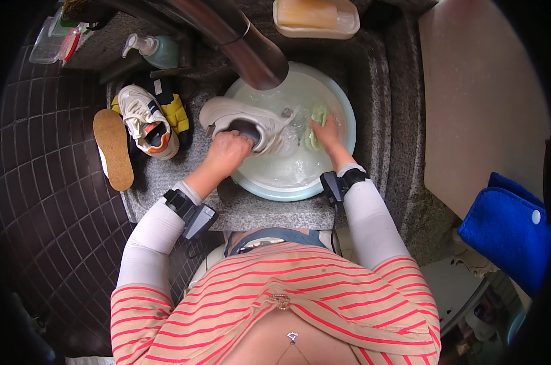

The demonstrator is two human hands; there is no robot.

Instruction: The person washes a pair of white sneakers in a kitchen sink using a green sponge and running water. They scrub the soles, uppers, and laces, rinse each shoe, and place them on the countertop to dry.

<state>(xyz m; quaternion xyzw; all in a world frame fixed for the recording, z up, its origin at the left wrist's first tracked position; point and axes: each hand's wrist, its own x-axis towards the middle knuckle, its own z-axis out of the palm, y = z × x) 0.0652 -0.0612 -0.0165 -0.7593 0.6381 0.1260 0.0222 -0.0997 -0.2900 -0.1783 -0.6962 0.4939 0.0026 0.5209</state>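
Observation:
My left hand (pixel 229 153) grips a white shoe (pixel 239 114) by its heel opening, the fingers tucked inside. The shoe is tilted over the left side of a pale blue basin (pixel 348 96), partly above the water. In the basin's cloudy, bubbly water (pixel 289 171), my right hand (pixel 326 133) holds a light green scrubbing brush or cloth (pixel 318 121); its exact kind is hard to tell. Some of the fingers on that hand are hidden behind the green thing. A small gap of water lies between the green thing and the shoe.
A dark metal faucet (pixel 261 68) overhangs the basin. Left on the granite counter (pixel 166 182) are another white sneaker (pixel 147 121) and a tan insole (pixel 113 150). Behind stand a pump bottle (pixel 161 52) and a soap dish (pixel 353 23). A blue towel (pixel 503 232) hangs at right.

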